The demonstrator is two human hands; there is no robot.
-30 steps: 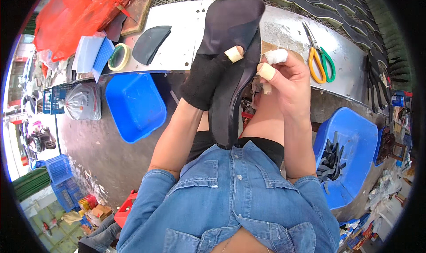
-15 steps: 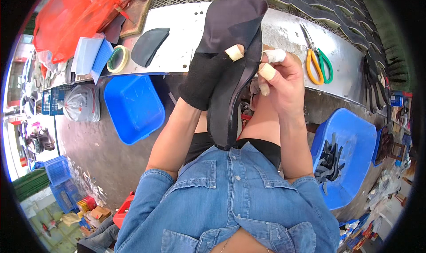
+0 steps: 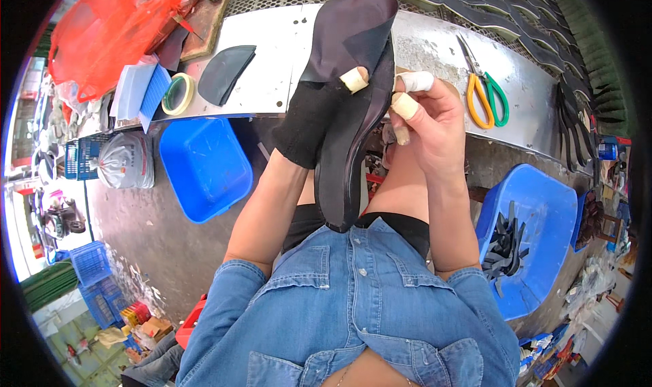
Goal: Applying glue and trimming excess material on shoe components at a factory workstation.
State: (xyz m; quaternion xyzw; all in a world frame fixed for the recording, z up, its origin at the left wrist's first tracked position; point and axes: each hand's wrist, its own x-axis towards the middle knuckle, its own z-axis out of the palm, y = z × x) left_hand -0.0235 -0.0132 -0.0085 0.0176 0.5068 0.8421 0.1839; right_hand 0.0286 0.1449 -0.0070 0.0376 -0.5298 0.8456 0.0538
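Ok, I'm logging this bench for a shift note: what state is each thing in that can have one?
Left hand: in a black glove, gripping the shoe.
Right hand: bare, fingertips taped, at the shoe's edge.
Black shoe: held up, sole edge toward the camera.
Scissors: closed, flat on the bench.
Tape roll: lying flat.
Blue tub: nothing visible inside.
Blue bin: holds dark cut pieces.

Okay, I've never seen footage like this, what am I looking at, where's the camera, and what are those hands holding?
There is no machine here: a camera worn on a person's head looks down at their own two hands, and its fisheye lens bends the edges. The left hand, in a black glove, grips a dark shoe sole with a dark upper piece on it. The bare right hand, fingertips taped, pinches the sole's edge. On the metal bench lie scissors and a tape roll. Blue tubs sit below.
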